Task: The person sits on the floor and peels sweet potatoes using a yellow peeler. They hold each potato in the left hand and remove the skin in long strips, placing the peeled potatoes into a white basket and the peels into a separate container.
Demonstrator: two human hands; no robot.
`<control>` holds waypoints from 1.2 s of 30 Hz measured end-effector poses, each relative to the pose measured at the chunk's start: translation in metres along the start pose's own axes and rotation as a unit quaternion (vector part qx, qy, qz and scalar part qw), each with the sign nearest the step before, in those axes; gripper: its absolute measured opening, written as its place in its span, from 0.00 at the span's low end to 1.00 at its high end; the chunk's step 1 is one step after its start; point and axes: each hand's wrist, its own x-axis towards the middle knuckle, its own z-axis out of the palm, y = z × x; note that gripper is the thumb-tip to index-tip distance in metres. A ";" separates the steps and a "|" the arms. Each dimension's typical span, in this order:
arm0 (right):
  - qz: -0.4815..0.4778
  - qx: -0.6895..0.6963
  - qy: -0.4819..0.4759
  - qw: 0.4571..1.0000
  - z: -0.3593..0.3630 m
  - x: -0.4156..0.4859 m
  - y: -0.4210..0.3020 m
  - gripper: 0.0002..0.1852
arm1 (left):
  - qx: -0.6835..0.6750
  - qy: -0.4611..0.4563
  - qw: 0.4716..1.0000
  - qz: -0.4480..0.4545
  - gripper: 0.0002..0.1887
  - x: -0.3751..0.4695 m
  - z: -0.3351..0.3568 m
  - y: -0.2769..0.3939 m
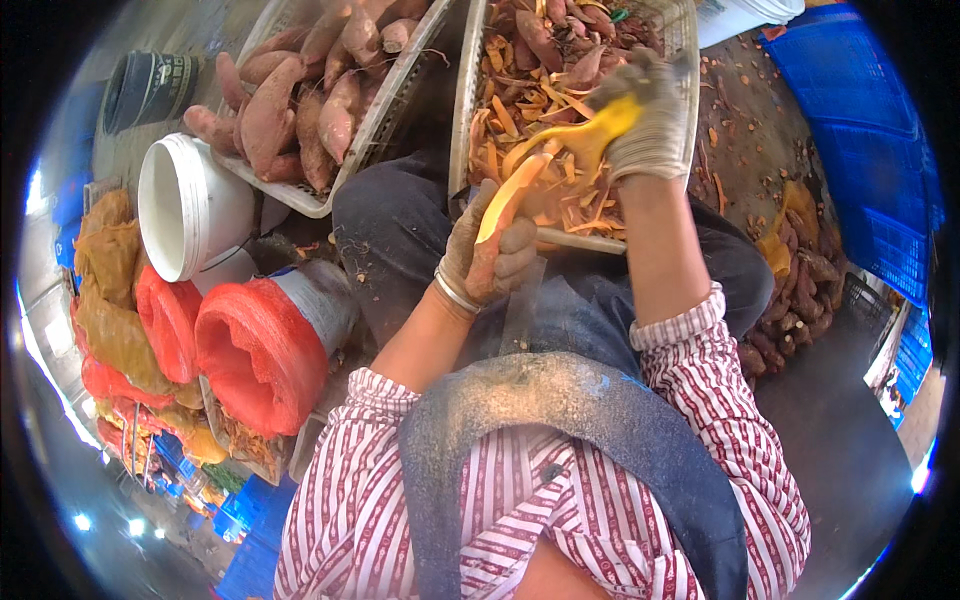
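Note:
My gloved left hand grips a sweet potato by its lower end. Bare orange flesh shows along the upper length, while reddish skin remains near my fingers. My gloved right hand, blurred by motion, is closed around a yellow tool that looks like a peeler; its working end is too blurred to make out. The tool is just right of the sweet potato's tip. Beneath both hands lies a pale plastic crate holding orange peelings and several reddish sweet potatoes.
Left of it, another crate is heaped with unpeeled sweet potatoes. A white bucket and a bucket lined with red mesh stand at my left. More sweet potatoes are piled at right, near blue crates.

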 end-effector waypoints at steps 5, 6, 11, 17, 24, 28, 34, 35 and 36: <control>-0.052 -0.118 0.075 0.989 0.004 0.024 -0.007 0.12 | 0.462 0.197 0.863 0.043 0.19 -0.009 0.010 0.010; -0.001 0.022 0.003 1.000 0.001 0.022 -0.012 0.09 | 0.477 0.193 0.857 0.012 0.18 -0.018 0.011 0.016; 0.089 -0.008 -0.065 0.994 -0.003 0.017 0.009 0.10 | 0.649 0.178 0.739 0.027 0.22 -0.001 0.017 0.020; -0.066 -0.236 -0.090 0.965 -0.028 0.017 -0.019 0.02 | 0.623 0.158 0.762 0.075 0.24 -0.010 0.016 0.024; -0.142 -0.840 -0.331 0.406 -0.047 -0.039 0.004 0.10 | 0.637 0.168 0.745 0.104 0.16 -0.014 0.019 0.036; -0.019 -0.737 -0.188 0.650 -0.076 -0.017 0.002 0.11 | 0.447 0.099 0.863 0.215 0.18 -0.012 0.016 0.039; 0.084 -0.402 -0.003 0.912 -0.035 -0.045 0.007 0.14 | 0.298 0.053 0.889 0.343 0.15 0.004 0.017 0.024; 0.090 -0.515 -0.023 0.852 -0.055 -0.032 0.021 0.14 | 0.299 0.043 0.890 0.341 0.15 0.008 0.018 0.020; 0.157 -0.447 -0.036 0.880 -0.048 -0.042 0.026 0.14 | 0.300 0.041 0.889 0.344 0.14 0.008 0.017 0.018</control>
